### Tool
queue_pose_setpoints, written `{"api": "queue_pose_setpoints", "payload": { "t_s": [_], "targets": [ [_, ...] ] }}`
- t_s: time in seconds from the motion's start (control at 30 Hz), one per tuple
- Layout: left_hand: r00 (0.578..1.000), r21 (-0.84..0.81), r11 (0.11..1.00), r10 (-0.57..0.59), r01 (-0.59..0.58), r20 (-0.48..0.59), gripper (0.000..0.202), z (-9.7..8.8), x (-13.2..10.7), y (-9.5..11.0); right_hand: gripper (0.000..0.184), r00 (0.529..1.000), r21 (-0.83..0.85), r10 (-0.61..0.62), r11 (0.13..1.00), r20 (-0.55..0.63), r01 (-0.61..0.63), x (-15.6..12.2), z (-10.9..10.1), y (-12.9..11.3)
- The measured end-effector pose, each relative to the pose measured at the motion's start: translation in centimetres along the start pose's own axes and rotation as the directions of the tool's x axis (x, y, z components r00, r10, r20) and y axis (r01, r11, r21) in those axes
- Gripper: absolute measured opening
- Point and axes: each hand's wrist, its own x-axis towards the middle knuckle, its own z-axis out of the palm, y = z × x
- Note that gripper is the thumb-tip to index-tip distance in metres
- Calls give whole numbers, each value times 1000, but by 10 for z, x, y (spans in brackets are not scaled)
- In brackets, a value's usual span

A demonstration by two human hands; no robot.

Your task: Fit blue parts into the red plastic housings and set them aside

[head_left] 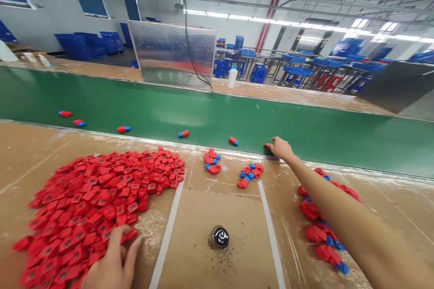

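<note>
A large heap of small red plastic parts point(98, 203) covers the left of the brown-papered bench point(44, 144). My left hand point(113, 259) rests at the heap's near edge with its fingers apart, touching the red parts. Far ahead, my right hand point(281, 148) reaches the near edge of the green conveyor belt point(217, 117), its fingertips pinching a small red part point(268, 146). Smaller clusters of red-and-blue parts point(213, 161) point(250, 176) lie near the belt, and a loose row of red-and-blue parts point(320, 230) lies beneath my right forearm.
Several red-and-blue parts point(183, 133) ride on the belt. A dark round object point(219, 237) sits between two white strips point(167, 230) on the bench. Beyond the belt stand a metal panel point(172, 54), a white bottle point(232, 77), and blue crates and stools.
</note>
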Motion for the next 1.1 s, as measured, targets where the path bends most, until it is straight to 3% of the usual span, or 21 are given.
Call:
{"api": "queue_pose_setpoints", "payload": {
  "t_s": [0.17, 0.3, 0.37, 0.43, 0.5, 0.57, 0.67, 0.73, 0.83, 0.93, 1.1],
  "targets": [
    [999, 78, 996, -41, 41, 4, 36, -10, -8, 19, 25, 993, -72, -113, 991, 35, 115, -41, 0, 19],
    [999, 166, 986, 7, -14, 41, 31, -9, -9, 18, 25, 985, -56, -175, 983, -8, 174, -70, -2, 17],
    [996, 90, 992, 82, -85, 38, 27, -8, -9, 14, 24, 982, -21, -185, 983, -43, 185, -79, -7, 12],
    [978, -156, 969, 201, -192, 48, 22, -7, -12, 10, 22, 977, 32, -196, 979, -87, 200, -88, -14, 6],
    [947, -491, 838, 312, -239, 71, 19, -5, -17, 10, 21, 965, 103, -225, 965, -137, 240, -104, -23, 0],
    [920, -739, 650, 376, -179, 109, 21, 0, -24, 17, 21, 944, 182, -279, 933, -174, 309, -130, -32, -6],
    [888, -894, 446, 420, -24, 186, 25, 10, -35, 35, 21, 896, 300, -406, 845, -178, 442, -189, -40, -17],
    [862, -930, 365, 454, 51, 226, 26, 18, -43, 49, 21, 823, 455, -535, 695, -191, 558, -232, -42, -26],
    [832, -944, 320, 499, 81, 241, 29, 29, -54, 63, 21, 738, 614, -647, 508, -191, 604, -283, -41, -41],
    [799, -951, 292, 547, 98, 251, 33, 36, -62, 70, 20, 723, 625, -673, 500, -154, 599, -306, -38, -53],
    [788, -953, 258, 548, 159, 280, 36, 42, -72, 71, 21, 707, 595, -691, 509, -148, 622, -309, -34, -62]
  ]
}}
